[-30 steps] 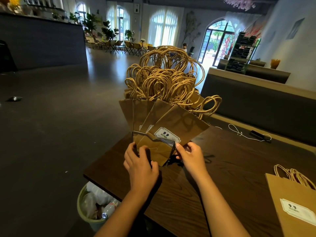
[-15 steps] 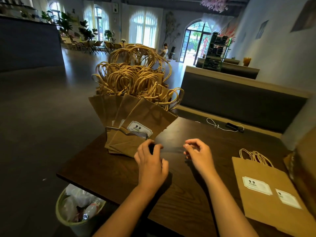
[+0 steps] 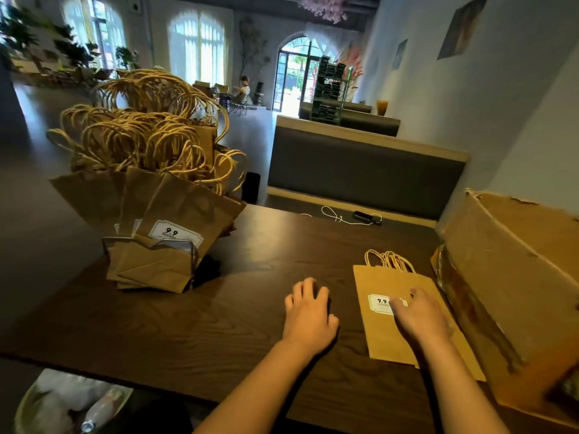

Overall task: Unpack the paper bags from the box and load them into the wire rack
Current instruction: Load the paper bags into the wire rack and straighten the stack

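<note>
A wire rack [image 3: 150, 245] at the table's left end holds several brown paper bags [image 3: 181, 208] standing upright, their twine handles fanned above. A small stack of flat paper bags [image 3: 380, 333] with white "9.9" labels lies on the table right of centre, next to the cardboard box [image 3: 513, 277]. My right hand [image 3: 418, 314] lies on the top flat bag, fingers spread over its label. My left hand [image 3: 308, 311] rests on the bare tabletop just left of that stack, fingers relaxed and holding nothing.
The dark wooden table [image 3: 219, 324] has a white cable and a small black device [image 3: 363, 216] at its far edge. A padded bench back [image 3: 360, 170] stands behind. A waste bin [image 3: 62, 405] sits on the floor at the near left corner.
Both hands have left the rack and moved right across the table. My right hand now lies on the flat bags beside the box, and the view has swung right.
</note>
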### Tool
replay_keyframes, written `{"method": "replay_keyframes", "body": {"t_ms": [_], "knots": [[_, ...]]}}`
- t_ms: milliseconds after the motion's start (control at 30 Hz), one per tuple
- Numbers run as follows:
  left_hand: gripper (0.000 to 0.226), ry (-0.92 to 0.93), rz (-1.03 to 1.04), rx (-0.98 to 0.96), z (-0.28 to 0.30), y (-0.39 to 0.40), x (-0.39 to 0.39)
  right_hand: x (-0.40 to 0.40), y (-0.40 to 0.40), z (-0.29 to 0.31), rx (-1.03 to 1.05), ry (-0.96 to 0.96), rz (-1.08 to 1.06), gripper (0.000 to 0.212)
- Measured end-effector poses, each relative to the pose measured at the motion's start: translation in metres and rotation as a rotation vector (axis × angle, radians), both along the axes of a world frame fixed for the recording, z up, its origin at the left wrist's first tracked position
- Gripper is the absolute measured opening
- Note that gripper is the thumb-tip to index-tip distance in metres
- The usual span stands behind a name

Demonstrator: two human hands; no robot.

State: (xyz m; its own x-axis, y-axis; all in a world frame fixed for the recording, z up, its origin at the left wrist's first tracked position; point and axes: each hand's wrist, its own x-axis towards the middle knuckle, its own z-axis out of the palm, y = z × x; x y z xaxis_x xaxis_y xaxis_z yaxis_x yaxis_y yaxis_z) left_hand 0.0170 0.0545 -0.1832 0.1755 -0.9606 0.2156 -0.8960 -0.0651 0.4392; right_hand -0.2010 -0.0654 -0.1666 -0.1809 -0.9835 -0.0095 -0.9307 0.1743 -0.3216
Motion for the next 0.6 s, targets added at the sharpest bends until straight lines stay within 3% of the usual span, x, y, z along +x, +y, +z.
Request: {"method": "replay_keyframes", "body": {"t_ms": [133,600], "knots": [[0.052,-0.135,-0.082,0.080,-0.005,-0.010,-0.015,-0.013,0.011,-0.019,0.045,0.198,-0.068,0.085],[0.065,-0.196,-0.115,0.037,-0.014,-0.010,-0.019,0.004,0.018,-0.003,0.064,0.215,-0.014,0.076]]}}
